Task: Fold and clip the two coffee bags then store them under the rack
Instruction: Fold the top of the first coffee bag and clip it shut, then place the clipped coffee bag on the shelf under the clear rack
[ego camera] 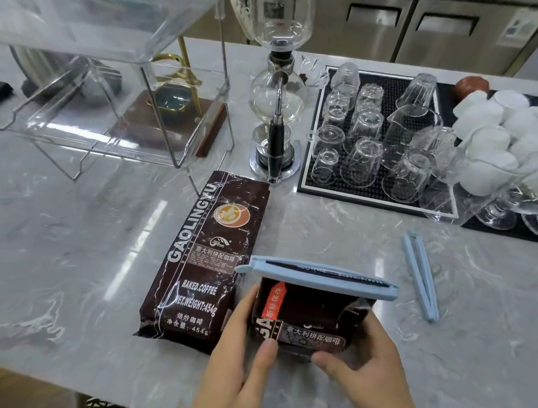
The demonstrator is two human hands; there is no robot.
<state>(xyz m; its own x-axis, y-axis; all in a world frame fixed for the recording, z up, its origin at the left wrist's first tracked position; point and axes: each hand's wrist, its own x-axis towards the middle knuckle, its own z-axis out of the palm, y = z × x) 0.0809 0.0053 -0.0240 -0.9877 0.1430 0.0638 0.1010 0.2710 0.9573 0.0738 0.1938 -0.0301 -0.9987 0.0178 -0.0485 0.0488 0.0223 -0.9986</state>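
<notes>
1. Holding the clipped coffee bag (pixel 310 317) upright between both hands: left hand (pixel 236 355) curled round its left edge, thumb on the front; right hand (pixel 372 367) gripping the right edge.
2. Judged next: keep the blue clip (pixel 320 275) (just above the fingertips) level and lift squarely toward the rack (pixel 115 54), far beyond the left fingers.
3. Still unfolded: second coffee bag (pixel 205 257), flat, just beside the left fingers.
4. Spare clip (pixel 419 277) well beyond the right fingers.
5. Siphon brewer (pixel 277 101) near the rack's mouth; steer clear.

Grey marble counter (pixel 50 225) — steel cabinets (pixel 410 26) behind, glossy with reflections
</notes>
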